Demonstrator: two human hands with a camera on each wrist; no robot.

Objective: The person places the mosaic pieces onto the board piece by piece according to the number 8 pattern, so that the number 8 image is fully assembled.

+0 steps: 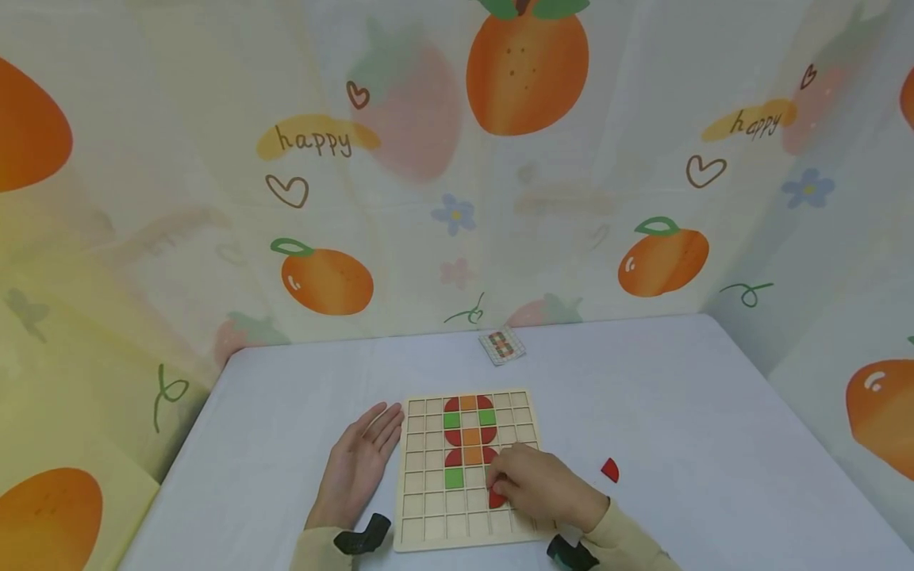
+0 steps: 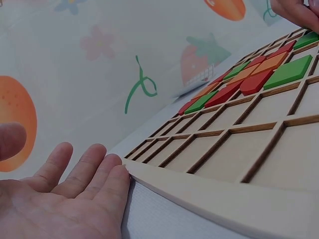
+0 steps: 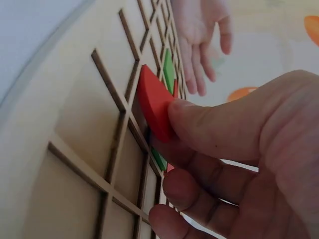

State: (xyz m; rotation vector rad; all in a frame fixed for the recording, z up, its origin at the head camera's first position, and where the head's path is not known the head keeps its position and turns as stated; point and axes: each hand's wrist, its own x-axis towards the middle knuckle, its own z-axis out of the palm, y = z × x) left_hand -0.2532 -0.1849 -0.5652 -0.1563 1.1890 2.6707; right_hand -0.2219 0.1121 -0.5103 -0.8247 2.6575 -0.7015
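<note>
A wooden grid board (image 1: 428, 527) lies on the table with red, green and orange pieces set in its middle columns. My right hand (image 1: 535, 480) is over the board's right part and pinches a red quarter-circle piece (image 3: 155, 102) between thumb and fingers, tilted against the grid dividers. In the head view that piece shows just below the fingers. My left hand (image 1: 357, 460) rests palm up beside the board's left edge, fingers straight, fingertips right at the rim; it holds nothing. A green square piece (image 1: 454, 478) sits in the grid left of the right hand.
Another red quarter-circle piece (image 1: 610, 469) lies on the white table right of the board. Behind the board is a small stack of pattern cards (image 1: 502, 346). A fruit-printed curtain (image 1: 400, 238) stands around the table's back and sides.
</note>
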